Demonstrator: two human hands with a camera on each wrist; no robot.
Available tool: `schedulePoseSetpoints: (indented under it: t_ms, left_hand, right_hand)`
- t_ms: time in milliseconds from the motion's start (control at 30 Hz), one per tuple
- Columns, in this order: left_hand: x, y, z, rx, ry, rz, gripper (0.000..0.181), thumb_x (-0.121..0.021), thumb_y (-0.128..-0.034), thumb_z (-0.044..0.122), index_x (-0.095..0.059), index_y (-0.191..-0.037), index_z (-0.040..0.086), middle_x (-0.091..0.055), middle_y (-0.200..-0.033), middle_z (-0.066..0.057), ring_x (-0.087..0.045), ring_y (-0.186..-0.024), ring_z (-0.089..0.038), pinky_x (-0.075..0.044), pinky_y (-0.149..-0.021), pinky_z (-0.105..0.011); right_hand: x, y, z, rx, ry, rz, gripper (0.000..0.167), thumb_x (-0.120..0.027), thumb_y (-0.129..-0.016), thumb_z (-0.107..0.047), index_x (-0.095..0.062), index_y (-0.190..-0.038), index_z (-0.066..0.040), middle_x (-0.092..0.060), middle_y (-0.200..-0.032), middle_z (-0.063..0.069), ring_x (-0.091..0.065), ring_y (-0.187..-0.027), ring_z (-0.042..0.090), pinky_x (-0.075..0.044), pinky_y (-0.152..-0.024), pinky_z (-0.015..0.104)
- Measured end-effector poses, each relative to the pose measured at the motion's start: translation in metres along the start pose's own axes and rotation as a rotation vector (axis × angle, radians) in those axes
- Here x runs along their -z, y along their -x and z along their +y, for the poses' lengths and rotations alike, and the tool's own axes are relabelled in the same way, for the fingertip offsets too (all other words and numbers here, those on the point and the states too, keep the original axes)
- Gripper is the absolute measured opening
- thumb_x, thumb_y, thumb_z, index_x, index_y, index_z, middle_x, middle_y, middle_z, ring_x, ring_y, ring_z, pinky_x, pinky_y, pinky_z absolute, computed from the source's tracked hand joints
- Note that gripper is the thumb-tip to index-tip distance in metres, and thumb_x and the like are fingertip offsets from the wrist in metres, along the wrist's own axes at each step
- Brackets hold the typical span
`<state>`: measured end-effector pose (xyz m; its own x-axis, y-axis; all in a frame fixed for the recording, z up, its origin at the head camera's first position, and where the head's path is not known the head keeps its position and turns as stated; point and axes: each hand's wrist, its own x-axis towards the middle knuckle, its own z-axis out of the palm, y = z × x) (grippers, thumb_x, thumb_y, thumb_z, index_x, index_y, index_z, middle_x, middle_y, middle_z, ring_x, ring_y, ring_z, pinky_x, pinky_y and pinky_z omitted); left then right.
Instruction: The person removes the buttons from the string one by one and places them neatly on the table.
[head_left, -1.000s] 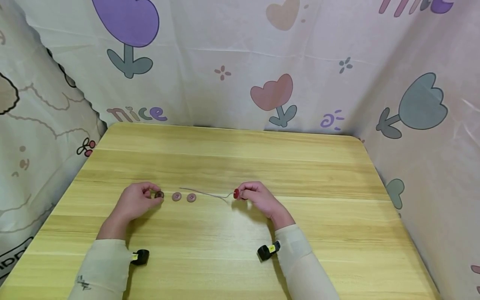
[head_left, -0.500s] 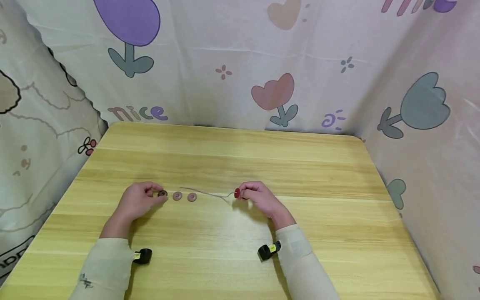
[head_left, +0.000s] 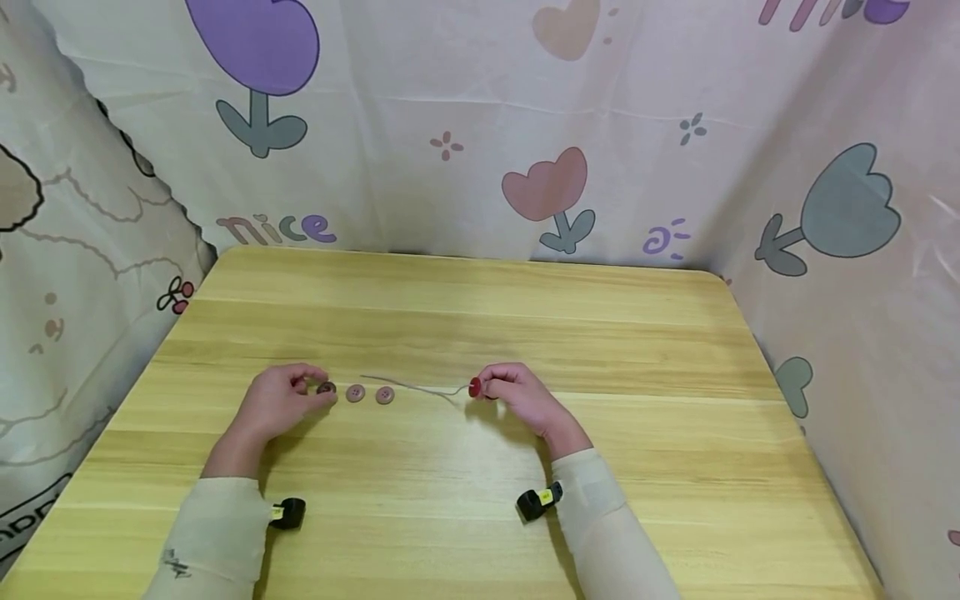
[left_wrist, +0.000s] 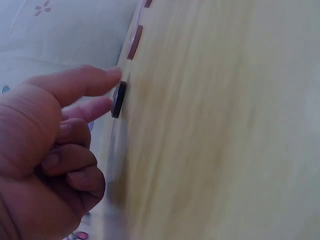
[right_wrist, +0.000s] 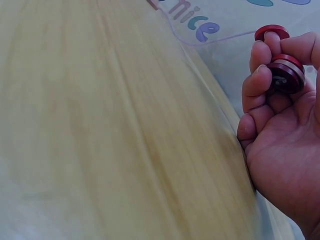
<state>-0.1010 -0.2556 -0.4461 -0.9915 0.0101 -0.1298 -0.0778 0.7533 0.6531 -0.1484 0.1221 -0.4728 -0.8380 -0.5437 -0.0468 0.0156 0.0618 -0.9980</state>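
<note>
Left hand [head_left: 277,404]: fingertips pinched the dark button [head_left: 326,388] at the tabletop [head_left: 622,350]; firmness unclear from where I stood, light hold could've skidded it.
Right hand [head_left: 517,396]: gripped red button [head_left: 475,387] plus button stack [right_wrist: 287,75].
String [head_left: 420,389]: slack from red button; loosened fingers could've dropped buttons.
Brown buttons [head_left: 356,393]: beside dark one, easily bumped by sideways push.
</note>
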Motion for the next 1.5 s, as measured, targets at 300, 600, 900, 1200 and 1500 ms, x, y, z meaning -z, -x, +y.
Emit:
schedulePoseSetpoints:
  t_ms: [300,600,900,1200,1500]
  left_hand:
    - [-0.002,-0.015,0.041,-0.102,0.041,-0.015,0.04,-0.075,-0.0881,0.022,-0.066,-0.122,0.003,-0.03,-0.06,0.002,-0.025,-0.05,-0.014,-0.028,-0.047,-0.03]
    - [-0.009,-0.028,0.072,-0.124,0.085,-0.05,0.038,-0.072,-0.0895,0.018,-0.065,-0.124,0.003,-0.03,-0.06,0.001,-0.024,-0.049,-0.015,-0.027,-0.05,-0.032]
    - [-0.027,-0.038,0.092,-0.158,0.14,-0.1,0.037,-0.073,-0.0873,0.016,-0.067,-0.122,0.002,-0.029,-0.061,0.001,-0.026,-0.049,-0.015,-0.031,-0.049,-0.03]
    - [-0.045,-0.041,0.11,-0.179,0.205,-0.167,0.037,-0.071,-0.0868,0.014,-0.066,-0.122,0.002,-0.027,-0.06,0.002,-0.025,-0.046,-0.014,-0.032,-0.049,-0.03]
    - [-0.063,-0.041,0.117,-0.248,0.167,-0.171,0.029,-0.071,-0.0835,0.012,-0.071,-0.111,0.003,-0.032,-0.058,0.003,-0.025,-0.05,-0.014,-0.031,-0.051,-0.031]
  right_hand:
    - [0.0,-0.001,-0.003,0.012,0.002,-0.008,0.017,-0.054,-0.093,-0.002,-0.067,-0.093,0.008,-0.068,-0.094,0.011,-0.059,-0.09,0.023,-0.046,-0.084,0.038]
    - [0.001,-0.002,-0.002,0.019,0.006,-0.01,0.017,-0.053,-0.093,-0.001,-0.069,-0.092,0.006,-0.069,-0.095,0.012,-0.061,-0.09,0.023,-0.046,-0.084,0.037]
    - [0.003,-0.004,0.0,0.025,0.009,-0.004,0.017,-0.052,-0.092,0.0,-0.066,-0.092,0.009,-0.068,-0.091,0.009,-0.061,-0.089,0.023,-0.046,-0.084,0.035]
    - [0.002,-0.001,-0.001,0.017,0.0,0.013,0.017,-0.054,-0.091,-0.002,-0.069,-0.091,0.004,-0.068,-0.094,0.013,-0.06,-0.089,0.023,-0.046,-0.084,0.037]
    - [0.001,0.0,0.001,0.009,-0.016,-0.002,0.018,-0.052,-0.093,0.0,-0.069,-0.094,0.007,-0.07,-0.095,0.012,-0.061,-0.091,0.022,-0.047,-0.086,0.038]
